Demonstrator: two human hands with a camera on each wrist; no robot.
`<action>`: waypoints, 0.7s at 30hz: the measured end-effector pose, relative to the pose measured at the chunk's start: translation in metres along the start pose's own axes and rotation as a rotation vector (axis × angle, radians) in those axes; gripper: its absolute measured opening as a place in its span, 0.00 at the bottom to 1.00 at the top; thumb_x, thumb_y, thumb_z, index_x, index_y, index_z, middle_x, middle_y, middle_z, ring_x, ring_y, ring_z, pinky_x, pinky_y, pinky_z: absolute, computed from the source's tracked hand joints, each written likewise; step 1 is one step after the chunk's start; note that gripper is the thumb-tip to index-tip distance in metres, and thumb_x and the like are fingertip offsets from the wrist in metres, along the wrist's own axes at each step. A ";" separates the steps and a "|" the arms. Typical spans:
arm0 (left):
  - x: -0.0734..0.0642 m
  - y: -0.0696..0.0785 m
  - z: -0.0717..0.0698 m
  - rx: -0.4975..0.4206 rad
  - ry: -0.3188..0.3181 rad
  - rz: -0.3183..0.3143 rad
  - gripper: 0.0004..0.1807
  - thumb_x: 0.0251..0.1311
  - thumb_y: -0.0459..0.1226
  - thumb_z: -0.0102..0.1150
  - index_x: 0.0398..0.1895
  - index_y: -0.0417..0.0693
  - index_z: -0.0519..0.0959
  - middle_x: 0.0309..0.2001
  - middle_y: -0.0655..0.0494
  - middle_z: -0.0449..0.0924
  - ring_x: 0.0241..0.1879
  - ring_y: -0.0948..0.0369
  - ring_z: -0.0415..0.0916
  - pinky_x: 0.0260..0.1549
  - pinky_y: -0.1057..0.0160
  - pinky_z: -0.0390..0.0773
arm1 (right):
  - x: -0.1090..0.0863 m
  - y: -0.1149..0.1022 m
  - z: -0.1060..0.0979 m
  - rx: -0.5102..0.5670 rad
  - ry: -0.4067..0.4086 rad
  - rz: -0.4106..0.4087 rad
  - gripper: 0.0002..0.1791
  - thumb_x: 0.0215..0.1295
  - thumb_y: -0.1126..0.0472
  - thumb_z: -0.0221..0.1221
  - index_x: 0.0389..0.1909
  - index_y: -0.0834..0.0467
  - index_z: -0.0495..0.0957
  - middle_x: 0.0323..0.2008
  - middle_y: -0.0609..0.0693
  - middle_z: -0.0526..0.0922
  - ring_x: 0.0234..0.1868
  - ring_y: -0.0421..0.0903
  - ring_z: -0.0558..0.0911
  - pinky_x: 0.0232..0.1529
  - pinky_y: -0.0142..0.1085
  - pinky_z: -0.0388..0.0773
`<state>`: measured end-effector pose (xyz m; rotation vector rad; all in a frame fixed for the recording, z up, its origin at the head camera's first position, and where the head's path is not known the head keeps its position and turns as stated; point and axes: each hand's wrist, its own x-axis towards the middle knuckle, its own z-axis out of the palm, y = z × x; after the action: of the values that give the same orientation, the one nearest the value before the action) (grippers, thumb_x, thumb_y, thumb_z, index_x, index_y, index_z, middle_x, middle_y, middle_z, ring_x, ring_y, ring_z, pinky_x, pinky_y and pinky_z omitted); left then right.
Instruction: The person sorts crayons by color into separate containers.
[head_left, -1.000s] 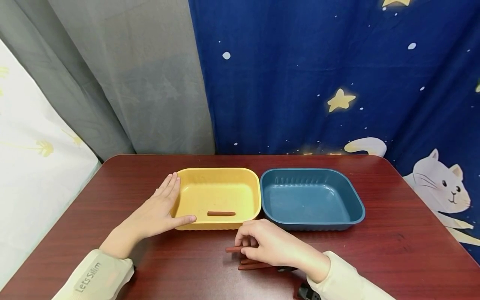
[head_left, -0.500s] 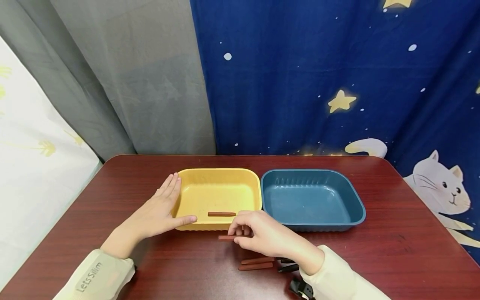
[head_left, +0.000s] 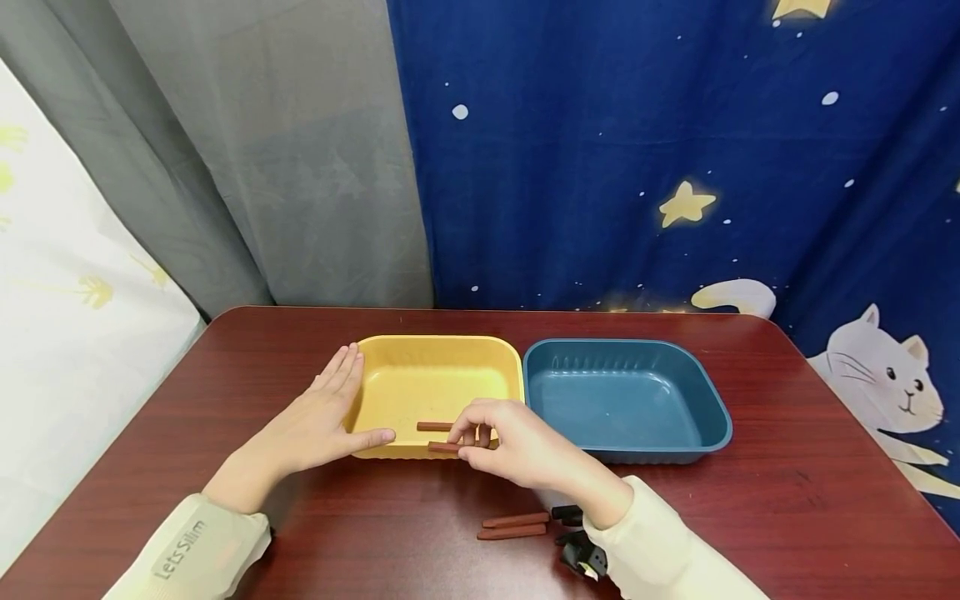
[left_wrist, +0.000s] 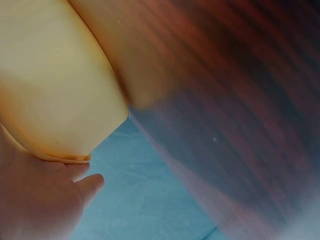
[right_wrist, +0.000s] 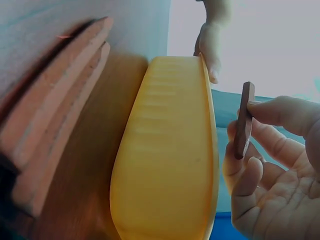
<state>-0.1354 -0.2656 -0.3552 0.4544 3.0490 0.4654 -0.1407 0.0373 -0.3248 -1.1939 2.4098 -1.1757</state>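
My left hand (head_left: pixel 311 429) rests on the left side of a yellow plastic tray (head_left: pixel 420 379), fingers straight along the rim and thumb at the near edge. Between thumb and fingertips my right hand (head_left: pixel 528 450) pinches a short reddish-brown stick (head_left: pixel 441 447), above the tray's near rim. The right wrist view shows that held stick (right_wrist: pixel 244 120) clear of the tray wall. A similar brown stick (head_left: pixel 432 426) lies inside the yellow tray, partly hidden by the right hand. Two more reddish-brown sticks (head_left: pixel 514 527) lie side by side on the table before the tray.
A dark blue tray (head_left: pixel 717 412) stands against the yellow one's right side. Short black pieces (head_left: pixel 566 512) lie beside the table sticks, partly covered by the right forearm and its black wrist device (head_left: pixel 582 554). Curtains (head_left: pixel 540 208) hang behind the table (head_left: pixel 795 500).
My right hand has carried its stick from just above the table, forward and slightly left, to the yellow tray's near rim. The black pieces are more exposed; the left hand stays put.
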 end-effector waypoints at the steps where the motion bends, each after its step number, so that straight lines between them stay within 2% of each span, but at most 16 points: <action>1: 0.000 0.000 0.000 0.000 0.000 0.001 0.67 0.54 0.71 0.56 0.78 0.32 0.40 0.80 0.42 0.31 0.80 0.45 0.30 0.75 0.40 0.47 | 0.001 0.001 0.000 0.006 0.005 0.004 0.05 0.63 0.67 0.63 0.38 0.56 0.84 0.31 0.44 0.81 0.32 0.33 0.74 0.34 0.29 0.78; 10: 0.000 0.000 0.000 -0.005 0.002 0.002 0.67 0.55 0.70 0.57 0.78 0.31 0.40 0.80 0.41 0.31 0.80 0.45 0.30 0.75 0.40 0.46 | 0.016 0.004 0.000 0.025 0.027 0.041 0.05 0.61 0.67 0.63 0.37 0.56 0.84 0.30 0.45 0.82 0.31 0.35 0.75 0.32 0.27 0.74; 21: 0.000 0.000 0.000 -0.002 0.019 0.011 0.67 0.54 0.71 0.57 0.77 0.30 0.42 0.80 0.40 0.34 0.80 0.44 0.32 0.75 0.39 0.48 | 0.047 0.018 0.006 -0.013 0.027 0.049 0.05 0.59 0.69 0.63 0.35 0.59 0.85 0.27 0.48 0.83 0.26 0.36 0.75 0.30 0.25 0.74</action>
<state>-0.1352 -0.2654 -0.3556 0.4692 3.0655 0.4753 -0.1791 0.0051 -0.3347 -1.1238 2.4556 -1.1707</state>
